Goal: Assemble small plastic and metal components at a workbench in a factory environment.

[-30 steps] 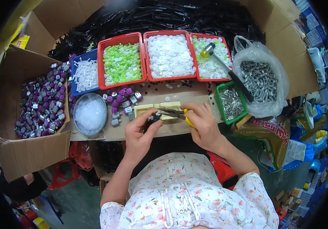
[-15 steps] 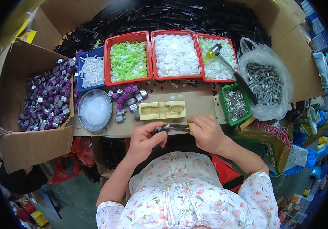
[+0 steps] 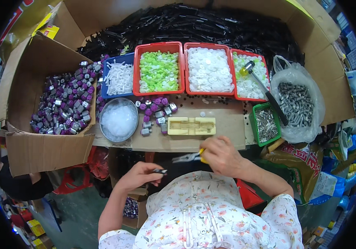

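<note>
My right hand [image 3: 222, 157] is wrapped round yellow-handled pliers [image 3: 187, 158], whose metal jaws point left over the gap between the bench edge and my lap. My left hand [image 3: 140, 176] pinches a small dark part with a pale tip [image 3: 160, 171], too small to make out its kind. The pliers and that part are apart. Just beyond my hands, a cream block with recesses [image 3: 191, 132] lies near the front of the bench. Silver-and-purple small motors [image 3: 146, 124] lie loose to its left, beside a round metal bowl of whitish, translucent stuff [image 3: 118, 120].
Behind stand red trays of green [image 3: 159, 72] and white pieces [image 3: 209, 70], and a blue tray of white pins [image 3: 119, 78]. A hammer [image 3: 265, 89] lies across the right tray, near a green bin [image 3: 266, 124] and a bag of grey parts [image 3: 296, 103]. Left is a motor-filled carton [image 3: 61, 103].
My hands have drawn apart. The pliers have come away from the small dark part, which my left hand has carried lower and to the left. The whole view has shifted slightly.
</note>
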Available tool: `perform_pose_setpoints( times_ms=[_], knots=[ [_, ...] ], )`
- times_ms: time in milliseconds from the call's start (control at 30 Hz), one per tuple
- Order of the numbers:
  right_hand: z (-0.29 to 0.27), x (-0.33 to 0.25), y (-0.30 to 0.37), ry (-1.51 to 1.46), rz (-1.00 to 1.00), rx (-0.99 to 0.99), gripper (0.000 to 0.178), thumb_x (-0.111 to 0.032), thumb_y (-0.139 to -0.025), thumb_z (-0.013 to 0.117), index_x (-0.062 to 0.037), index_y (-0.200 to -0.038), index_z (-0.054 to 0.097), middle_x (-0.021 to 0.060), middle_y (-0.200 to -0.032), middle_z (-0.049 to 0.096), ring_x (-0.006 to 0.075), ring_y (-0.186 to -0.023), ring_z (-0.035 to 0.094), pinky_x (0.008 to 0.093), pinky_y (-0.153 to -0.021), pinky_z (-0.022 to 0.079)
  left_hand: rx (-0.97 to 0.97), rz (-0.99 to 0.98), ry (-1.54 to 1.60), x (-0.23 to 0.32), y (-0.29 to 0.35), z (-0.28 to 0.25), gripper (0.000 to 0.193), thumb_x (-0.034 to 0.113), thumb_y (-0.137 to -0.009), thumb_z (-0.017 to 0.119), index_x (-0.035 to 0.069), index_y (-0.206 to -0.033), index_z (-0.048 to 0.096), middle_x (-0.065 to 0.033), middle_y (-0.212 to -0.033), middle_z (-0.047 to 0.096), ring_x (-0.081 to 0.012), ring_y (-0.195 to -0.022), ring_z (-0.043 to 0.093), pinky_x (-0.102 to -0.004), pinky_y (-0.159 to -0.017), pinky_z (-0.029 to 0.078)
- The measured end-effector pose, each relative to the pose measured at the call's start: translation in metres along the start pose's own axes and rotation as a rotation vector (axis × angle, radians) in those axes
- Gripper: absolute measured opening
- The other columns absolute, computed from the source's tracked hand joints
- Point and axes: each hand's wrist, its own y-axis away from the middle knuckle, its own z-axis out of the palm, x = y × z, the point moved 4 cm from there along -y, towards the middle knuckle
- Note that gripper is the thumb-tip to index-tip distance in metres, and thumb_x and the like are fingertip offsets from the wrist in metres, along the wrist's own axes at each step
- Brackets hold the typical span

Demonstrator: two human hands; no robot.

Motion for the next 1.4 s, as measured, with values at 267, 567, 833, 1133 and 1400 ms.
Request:
perform_pose_setpoints(
  times_ms=[267, 567, 833, 1133, 1400],
  knots=[
    [-0.006, 0.069, 0.01, 0.233, 0.375, 0.045, 0.026, -0.001, -0.071, 0.064, -0.0009, -0.096, 0.059, 0.0139, -0.109, 0.057, 0.0322, -0.101, 0.056, 0.0429, -0.084, 0.042, 0.41, 0.115, -0.948, 0.024, 0.023, -0.035, 0.034, 0.016, -0.088, 0.073, -0.006, -0.114, 0.067, -0.0115, -0.093, 0.073, -0.0089, -0.082, 0.065, -0.0275, -0.075, 0.054],
    [0.011, 0.083, 0.016, 0.158, 0.501, 0.049, 0.041, -0.001, -0.07, 0.069, -0.0013, -0.109, 0.057, 0.017, -0.118, 0.053, 0.0354, -0.113, 0.052, 0.047, -0.096, 0.039, 0.578, 0.655, -0.78, 0.195, -0.052, -0.066, 0.028, 0.02, -0.088, 0.072, 0.0, -0.108, 0.073, -0.0081, -0.096, 0.075, -0.0109, -0.076, 0.065, -0.0286, -0.069, 0.051],
    [0.016, 0.082, 0.016, 0.118, 0.478, 0.114, 0.04, -0.001, -0.075, 0.067, 0.0012, -0.113, 0.056, 0.0207, -0.121, 0.052, 0.0408, -0.113, 0.05, 0.0482, -0.096, 0.04, 1.47, 0.453, -0.887, 0.321, -0.108, -0.278, 0.079, 0.051, -0.081, 0.074, 0.0, -0.138, 0.054, -0.0258, -0.135, 0.057, -0.0358, -0.13, 0.052, -0.0433, -0.108, 0.039],
    [0.022, 0.087, 0.025, 0.124, 0.59, 0.007, 0.046, -0.005, -0.07, 0.07, -0.0011, -0.114, 0.058, 0.0201, -0.123, 0.052, 0.0407, -0.118, 0.047, 0.052, -0.1, 0.035, 1.913, 0.026, -0.165, 0.331, -0.115, -0.368, 0.111, 0.062, -0.068, 0.078, 0.008, -0.15, 0.027, -0.0216, -0.155, 0.021, -0.0445, -0.14, 0.025, -0.0543, -0.113, 0.03],
    [0.021, 0.087, 0.02, 0.113, 0.588, -0.008, 0.043, -0.004, -0.067, 0.068, -0.0003, -0.108, 0.059, 0.0204, -0.121, 0.052, 0.0414, -0.115, 0.047, 0.0512, -0.099, 0.036, 1.788, -0.144, -0.601, 0.348, -0.138, -0.412, 0.092, 0.062, -0.074, 0.073, 0.008, -0.144, 0.047, -0.0192, -0.146, 0.049, -0.0423, -0.14, 0.038, -0.0554, -0.113, 0.029]
  ],
)
